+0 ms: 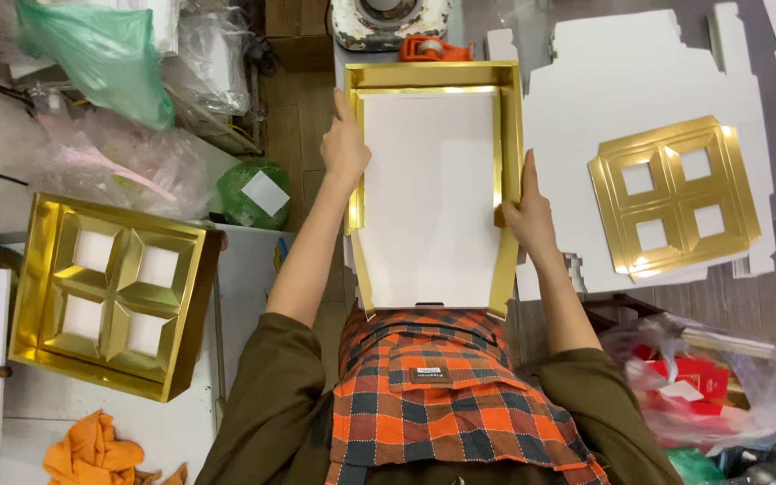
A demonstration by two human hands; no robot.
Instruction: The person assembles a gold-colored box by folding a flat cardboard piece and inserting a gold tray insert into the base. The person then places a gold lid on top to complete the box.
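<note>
Seen from above, a person in an olive long-sleeved top and an orange plaid apron is holding a shallow gold box tray (509, 135) with a white inner floor, in the upper centre of the frame, its near end reaching down to the apron. Both forearms are stretching forward and slightly inward. The left hand (345, 144) is gripping the tray's left wall, fingers pointing up along the rim. The right hand (526, 214) is grasping the right wall lower down, thumb curling over the gold edge.

At the left of the frame, a gold four-window insert (114, 295) is lying on a white table (244, 269), well apart from the hands. A second gold four-window insert (673, 196) is resting at the right on flat white die-cut cardboard sheets (621, 72). An orange tape dispenser (435, 49) is sitting just beyond the tray's far end. An orange cloth (92, 454) is lying at the lower left, and a clear plastic bag with red packets (702, 386) at the lower right.
</note>
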